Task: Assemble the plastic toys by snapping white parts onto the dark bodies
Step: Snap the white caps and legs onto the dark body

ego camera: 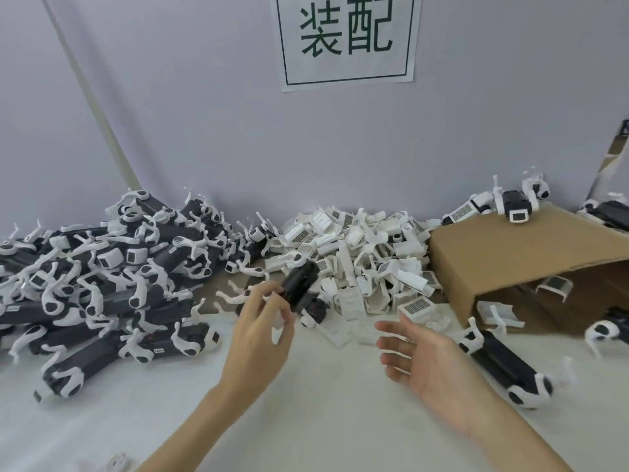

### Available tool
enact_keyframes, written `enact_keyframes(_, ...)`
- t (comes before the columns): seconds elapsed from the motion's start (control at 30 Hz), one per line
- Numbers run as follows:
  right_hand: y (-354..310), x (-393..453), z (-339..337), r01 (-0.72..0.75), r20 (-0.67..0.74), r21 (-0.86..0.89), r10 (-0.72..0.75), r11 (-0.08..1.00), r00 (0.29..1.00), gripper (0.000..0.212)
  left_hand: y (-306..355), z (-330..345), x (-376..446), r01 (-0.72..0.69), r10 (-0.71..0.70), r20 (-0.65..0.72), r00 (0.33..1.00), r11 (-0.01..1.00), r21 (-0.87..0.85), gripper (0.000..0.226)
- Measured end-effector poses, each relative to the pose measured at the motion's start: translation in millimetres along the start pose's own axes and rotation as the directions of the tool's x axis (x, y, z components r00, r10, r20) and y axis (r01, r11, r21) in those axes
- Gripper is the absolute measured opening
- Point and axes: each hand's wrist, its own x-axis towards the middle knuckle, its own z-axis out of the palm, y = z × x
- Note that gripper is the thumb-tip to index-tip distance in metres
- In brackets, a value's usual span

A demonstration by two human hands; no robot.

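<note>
Above the white table (306, 420), left hand (258, 338) fingers pinching a dark body (301, 284), right hand (425, 362) fingers spread, empty.

Left hand (258, 330), right hand (422, 359) — bare; forearms bare — no sleeves visible.

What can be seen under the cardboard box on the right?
Under the tipped cardboard box, a few white parts and a dark toy body's end show at its opening. Deeper inside is shadowed and hidden.
</note>
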Motion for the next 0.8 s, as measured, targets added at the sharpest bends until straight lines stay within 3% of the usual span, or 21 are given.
enact_keyframes(0.1,3,-1,1,0.042,0.009,-0.033,-0.041,0.999,0.999,0.052,21,1,-17,-0.034,0.034,-0.001,0.999,0.991,-0.133,0.021)
enact_keyframes(0.2,5,-2,6,0.085,0.013,-0.071,-0.084,0.994,0.996,0.057,33,1,-29,-0.149,0.164,0.074,0.984,0.974,-0.17,0.019)
enact_keyframes(0.33,8,-4,17,0.109,-0.011,-0.156,-0.112,0.982,0.994,0.06,36,2,-37,-0.414,0.442,0.213,0.871,0.895,-0.167,0.012)
enact_keyframes(0.4,12,-6,20,0.117,-0.052,-0.209,-0.13,0.971,0.99,0.054,35,2,-38,-0.483,0.508,0.243,0.827,0.861,-0.157,0.013)
enact_keyframes(0.47,15,-7,21,0.109,-0.058,-0.197,-0.122,0.974,0.991,0.05,34,1,-38,-0.474,0.5,0.231,0.835,0.865,-0.161,0.016)
enact_keyframes(0.53,15,-7,21,0.111,-0.064,-0.134,-0.121,0.985,0.991,0.046,36,0,-39,-0.364,0.398,0.184,0.899,0.911,-0.194,0.027)
enact_keyframes(0.63,15,-9,23,0.128,-0.023,-0.077,-0.13,0.989,0.991,0.051,40,-1,-38,0.015,0.055,0.161,0.985,0.916,-0.402,0.07)
enact_keyframes(0.7,18,-10,26,0.161,0.007,-0.085,-0.161,0.983,0.987,0.049,48,-4,-35,0.278,-0.154,0.254,0.955,0.768,-0.577,0.087)
enact_keyframes(0.8,22,-11,31,0.212,0.053,-0.108,-0.208,0.971,0.977,0.039,54,-4,-33,0.43,-0.358,0.241,0.902,0.689,-0.584,0.092)
